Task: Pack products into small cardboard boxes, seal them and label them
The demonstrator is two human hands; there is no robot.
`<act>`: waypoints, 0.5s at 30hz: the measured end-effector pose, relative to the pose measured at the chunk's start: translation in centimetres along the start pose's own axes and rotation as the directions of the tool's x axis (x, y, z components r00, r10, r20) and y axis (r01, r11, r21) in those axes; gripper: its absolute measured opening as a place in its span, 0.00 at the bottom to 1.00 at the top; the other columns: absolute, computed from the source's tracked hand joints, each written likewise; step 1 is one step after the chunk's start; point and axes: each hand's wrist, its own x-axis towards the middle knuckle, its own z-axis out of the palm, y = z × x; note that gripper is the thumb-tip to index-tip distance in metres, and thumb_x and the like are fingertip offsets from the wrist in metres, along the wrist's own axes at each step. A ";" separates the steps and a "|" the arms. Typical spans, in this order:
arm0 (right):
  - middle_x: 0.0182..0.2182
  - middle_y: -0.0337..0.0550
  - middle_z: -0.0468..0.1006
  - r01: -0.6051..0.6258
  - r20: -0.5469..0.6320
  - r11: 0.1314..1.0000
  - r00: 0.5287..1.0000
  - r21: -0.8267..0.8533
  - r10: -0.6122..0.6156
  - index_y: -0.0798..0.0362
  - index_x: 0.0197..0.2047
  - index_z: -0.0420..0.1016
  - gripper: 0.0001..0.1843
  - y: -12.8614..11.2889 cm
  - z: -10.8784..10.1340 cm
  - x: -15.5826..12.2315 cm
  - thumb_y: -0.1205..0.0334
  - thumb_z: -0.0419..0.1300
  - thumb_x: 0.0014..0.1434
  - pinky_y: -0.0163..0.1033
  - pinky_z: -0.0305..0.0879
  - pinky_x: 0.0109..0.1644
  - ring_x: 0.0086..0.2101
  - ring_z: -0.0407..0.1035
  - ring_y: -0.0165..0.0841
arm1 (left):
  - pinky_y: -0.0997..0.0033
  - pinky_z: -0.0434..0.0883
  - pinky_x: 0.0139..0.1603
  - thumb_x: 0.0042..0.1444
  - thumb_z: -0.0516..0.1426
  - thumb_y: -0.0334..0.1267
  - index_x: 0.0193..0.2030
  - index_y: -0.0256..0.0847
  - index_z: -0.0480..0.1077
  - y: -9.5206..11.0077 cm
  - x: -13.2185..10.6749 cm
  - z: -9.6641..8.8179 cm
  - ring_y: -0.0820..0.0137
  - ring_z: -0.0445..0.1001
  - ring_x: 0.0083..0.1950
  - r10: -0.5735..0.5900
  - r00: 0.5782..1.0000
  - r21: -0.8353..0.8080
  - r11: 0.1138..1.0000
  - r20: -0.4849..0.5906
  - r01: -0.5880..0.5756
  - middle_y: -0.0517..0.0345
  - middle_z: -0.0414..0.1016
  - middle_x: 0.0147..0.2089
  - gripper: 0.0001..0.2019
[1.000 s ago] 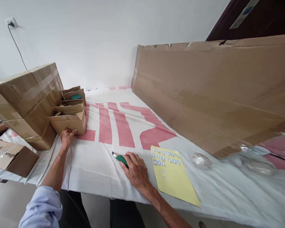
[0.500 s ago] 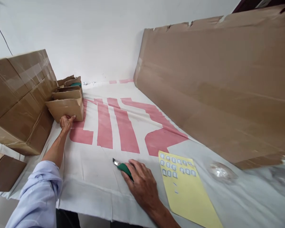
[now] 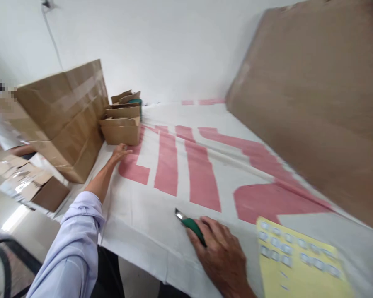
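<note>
My right hand (image 3: pixel 221 253) rests on the white cloth near the table's front edge, fingers closed around a green-handled utility knife (image 3: pixel 189 225) whose blade points away to the left. My left hand (image 3: pixel 120 151) reaches far out, fingers extended, lying on the cloth just in front of a small open cardboard box (image 3: pixel 120 130). Its fingertips are close to the box's lower front; I cannot tell if they touch it. A yellow sheet (image 3: pixel 298 260) with rows of small stickers lies right of my right hand.
A large taped carton (image 3: pixel 62 116) stands left of the small boxes, more small open boxes (image 3: pixel 127 103) behind. A big cardboard slab (image 3: pixel 317 111) leans along the right. The cloth (image 3: pixel 174 165) bears red shapes. Another person (image 3: pixel 3 128) and a flat box (image 3: pixel 34 186) are at far left.
The view swung left and the picture is blurred. My left hand slid back from the small box's front onto the cloth. My right hand stays on the knife.
</note>
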 end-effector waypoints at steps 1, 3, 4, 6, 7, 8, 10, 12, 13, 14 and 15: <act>0.47 0.56 0.83 0.010 -0.005 1.000 1.000 0.003 -0.010 0.54 0.48 0.81 0.19 0.0 0.0 -0.1 0.51 0.53 0.76 0.49 0.66 0.47 0.45 0.74 0.47 | 0.48 0.80 0.58 0.70 0.64 0.44 0.61 0.38 0.74 0.1 -1.9 -0.8 0.56 0.80 0.58 0.019 0.998 0.049 0.999 0.053 -0.022 0.46 0.77 0.61 0.18; 0.46 0.56 0.83 0.033 -0.010 0.999 0.999 0.003 -0.033 0.54 0.47 0.81 0.21 0.0 0.0 -0.1 0.50 0.51 0.76 0.48 0.65 0.45 0.43 0.74 0.46 | 0.46 0.74 0.67 0.60 0.72 0.42 0.62 0.39 0.75 0.3 -6.1 -3.1 0.52 0.77 0.64 0.060 0.987 0.134 0.988 0.148 -0.080 0.45 0.77 0.64 0.25; 0.46 0.55 0.83 0.045 -0.011 0.999 0.999 0.004 -0.045 0.54 0.47 0.80 0.21 0.0 -0.1 -0.1 0.50 0.50 0.77 0.47 0.65 0.44 0.43 0.74 0.46 | 0.47 0.69 0.72 0.53 0.75 0.41 0.63 0.40 0.75 0.5 -8.3 -4.7 0.49 0.73 0.69 0.080 0.979 0.167 0.980 0.187 -0.112 0.44 0.75 0.68 0.32; 0.45 0.55 0.83 0.062 -0.015 0.998 0.998 0.003 -0.062 0.54 0.46 0.80 0.23 -0.2 -0.1 -0.1 0.49 0.49 0.77 0.47 0.65 0.44 0.42 0.74 0.46 | 0.47 0.60 0.78 0.42 0.79 0.38 0.68 0.43 0.72 0.6 -12.9 -8.7 0.46 0.65 0.76 0.111 0.962 0.222 0.960 0.248 -0.168 0.43 0.69 0.74 0.45; 0.45 0.55 0.83 0.065 -0.020 0.998 0.998 0.001 -0.065 0.54 0.46 0.80 0.23 -0.3 -0.1 -0.1 0.49 0.49 0.77 0.47 0.65 0.43 0.42 0.74 0.46 | 0.44 0.57 0.79 0.39 0.79 0.38 0.70 0.44 0.70 0.6 -15.0 -11.0 0.44 0.62 0.78 0.114 0.955 0.251 0.950 0.275 -0.186 0.42 0.66 0.76 0.49; 0.45 0.55 0.83 0.063 -0.024 0.998 0.998 -0.003 -0.063 0.54 0.46 0.80 0.24 -0.3 -0.1 -0.1 0.49 0.48 0.77 0.47 0.65 0.43 0.42 0.74 0.46 | 0.40 0.55 0.80 0.37 0.79 0.37 0.72 0.45 0.68 0.6 -17.0 -13.4 0.41 0.60 0.79 0.110 0.951 0.280 0.940 0.290 -0.194 0.41 0.64 0.77 0.52; 0.45 0.55 0.83 0.049 -0.025 0.999 0.998 -0.009 -0.049 0.54 0.46 0.80 0.23 -0.5 0.0 -0.2 0.49 0.48 0.77 0.48 0.65 0.43 0.42 0.74 0.46 | 0.33 0.53 0.79 0.37 0.78 0.36 0.76 0.47 0.61 0.2 -20.3 -18.2 0.39 0.56 0.80 0.052 0.936 0.449 0.867 0.349 -0.216 0.39 0.59 0.80 0.58; 0.45 0.54 0.83 0.039 -0.020 0.999 0.999 -0.011 -0.040 0.53 0.45 0.80 0.22 -0.5 0.2 -0.2 0.50 0.48 0.76 0.48 0.64 0.44 0.42 0.74 0.46 | 0.33 0.56 0.77 0.38 0.77 0.35 0.79 0.49 0.54 -0.4 -22.7 -22.3 0.39 0.51 0.82 -0.028 0.922 0.611 0.756 0.387 -0.234 0.38 0.55 0.82 0.61; 0.45 0.53 0.83 0.040 -0.019 0.999 0.999 -0.009 -0.040 0.53 0.45 0.80 0.22 -0.5 0.3 -0.3 0.50 0.49 0.76 0.47 0.64 0.43 0.42 0.74 0.46 | 0.33 0.58 0.76 0.38 0.77 0.35 0.80 0.51 0.52 -0.8 -23.6 -24.0 0.39 0.50 0.82 -0.053 0.919 0.663 0.708 0.391 -0.241 0.38 0.53 0.82 0.63; 0.44 0.53 0.83 0.043 -0.019 0.999 0.999 -0.006 -0.043 0.53 0.45 0.80 0.22 -0.4 0.5 -0.3 0.50 0.49 0.76 0.47 0.64 0.43 0.42 0.74 0.46 | 0.34 0.59 0.75 0.37 0.77 0.34 0.81 0.52 0.50 -1.2 -24.4 -25.3 0.39 0.50 0.82 -0.075 0.918 0.701 0.671 0.388 -0.242 0.38 0.52 0.83 0.65; 0.44 0.53 0.83 0.048 -0.021 0.999 0.999 -0.003 -0.048 0.54 0.44 0.80 0.21 -0.4 0.6 -0.4 0.50 0.50 0.75 0.47 0.64 0.42 0.41 0.73 0.45 | 0.33 0.60 0.74 0.35 0.77 0.33 0.81 0.53 0.49 -1.6 -24.9 -26.4 0.38 0.50 0.82 -0.095 0.920 0.729 0.642 0.381 -0.236 0.38 0.51 0.83 0.67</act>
